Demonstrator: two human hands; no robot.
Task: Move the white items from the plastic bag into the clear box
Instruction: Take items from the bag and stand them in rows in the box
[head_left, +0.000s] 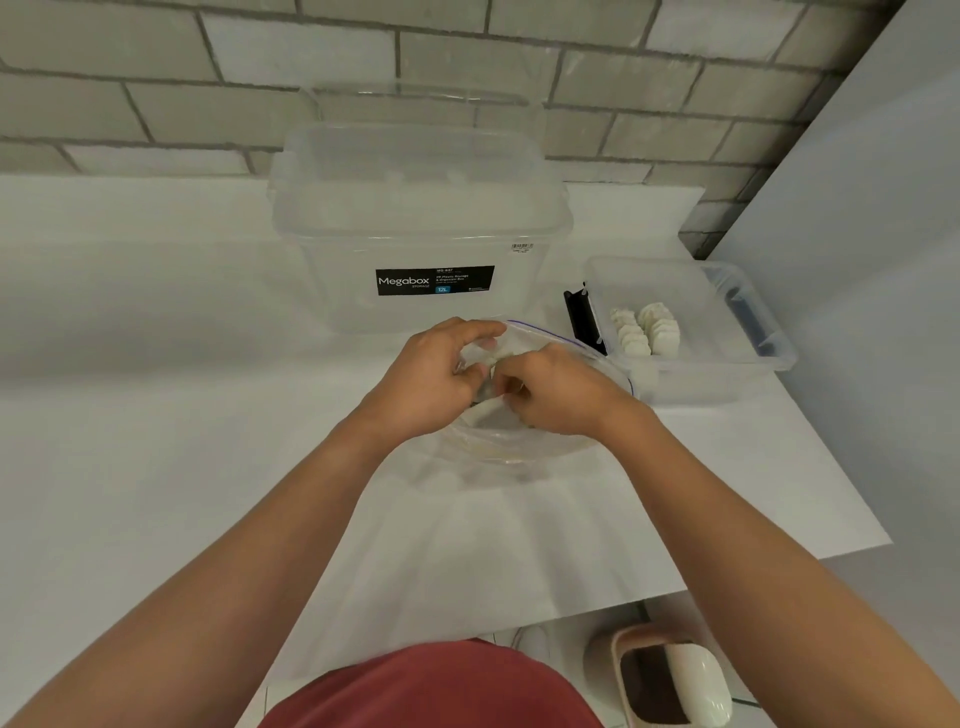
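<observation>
— So, where are the white items (644, 332) right now?

— Some stand in neat rows in the clear box (691, 384) off to the right. The rest are in the plastic bag (524, 441), which lies on the surface (208, 415) just in front of the big lidded tub (415, 234).

— And the hands?

— The left hand (431, 379) pinches the bag's upper lip, its grip closed on the film. The right hand (556, 395) has its fingers curled in at the bag's mouth. Whether that grip has hold of a piece, I cannot tell.

— How will the pieces handle?

— Small and light, I'd guess, perhaps crumbly at the edges. A soft pinch across the flat faces should suit them, not a squeeze.

— And the bag itself?

— Thin, limp and slippery by the look of it. Best held at the rim near the zip strip, kept wide, or it may fold over the reaching fingers.
</observation>
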